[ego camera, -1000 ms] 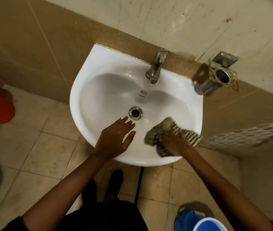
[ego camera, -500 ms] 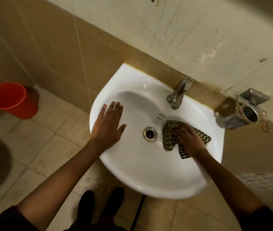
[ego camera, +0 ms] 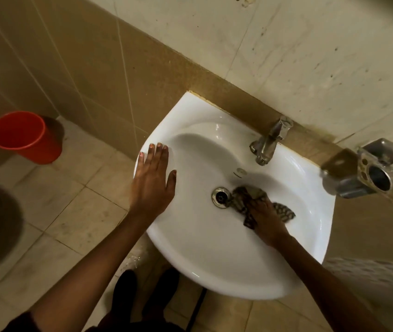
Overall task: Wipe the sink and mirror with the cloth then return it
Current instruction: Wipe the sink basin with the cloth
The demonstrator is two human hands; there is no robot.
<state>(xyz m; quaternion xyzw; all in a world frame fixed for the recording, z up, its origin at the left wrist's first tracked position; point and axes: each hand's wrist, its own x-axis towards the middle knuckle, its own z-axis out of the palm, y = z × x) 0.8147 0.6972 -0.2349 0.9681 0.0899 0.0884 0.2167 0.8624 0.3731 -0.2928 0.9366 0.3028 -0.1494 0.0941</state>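
Note:
A white wall-hung sink (ego camera: 214,255) fills the middle of the view. My right hand (ego camera: 266,219) presses a dark striped cloth (ego camera: 241,200) onto the basin floor, just right of the metal drain (ego camera: 220,197). The cloth bunches under my fingers and one end sticks out to the right. My left hand (ego camera: 153,183) lies flat with fingers spread on the sink's left rim and holds nothing. A metal tap (ego camera: 268,142) stands at the back rim. No mirror is in view.
A metal holder (ego camera: 372,173) is fixed to the wall right of the sink. An orange bucket (ego camera: 22,136) stands on the tiled floor at the left, by the wall. My dark shoes (ego camera: 142,298) show under the basin's front edge.
My right hand slid the cloth from the basin's front right to beside the drain. My left hand shifted from the front rim to the left rim. The view moved left and up.

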